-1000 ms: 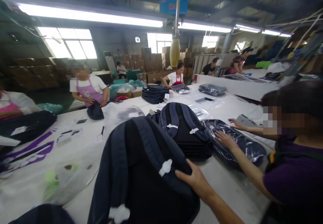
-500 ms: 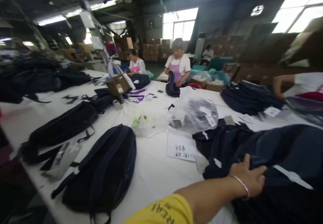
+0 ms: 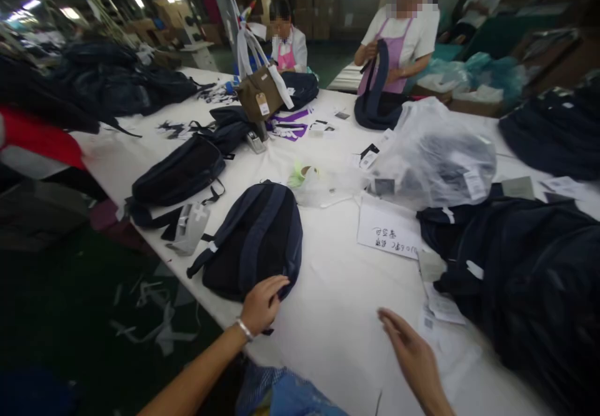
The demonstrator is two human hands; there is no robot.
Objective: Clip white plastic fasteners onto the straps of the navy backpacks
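A dark navy and black backpack (image 3: 269, 235) lies on the white table with its shoulder straps facing up. My left hand (image 3: 262, 303), with a silver bracelet at the wrist, is at the near edge of this backpack. Its fingers are stretched and lightly bent over the edge; whether they press on the cloth I cannot tell. Over the bare tabletop to the right, my right hand (image 3: 410, 347) is open, fingers straight and close together, with nothing in it. A large pile of dark navy bags (image 3: 529, 278) lies to its right.
A handwritten paper sheet (image 3: 389, 225) and a clear plastic bag (image 3: 435, 153) lie beyond my hands. Another dark backpack (image 3: 180, 169) is at the left. A brown handbag (image 3: 265, 91) hangs on a post. Across the table a co-worker (image 3: 398, 47) handles a navy bag.
The hand with the bracelet has left the bag pile on the right and is now at the backpack on the left. My right hand has come into view. The camera has tilted down.
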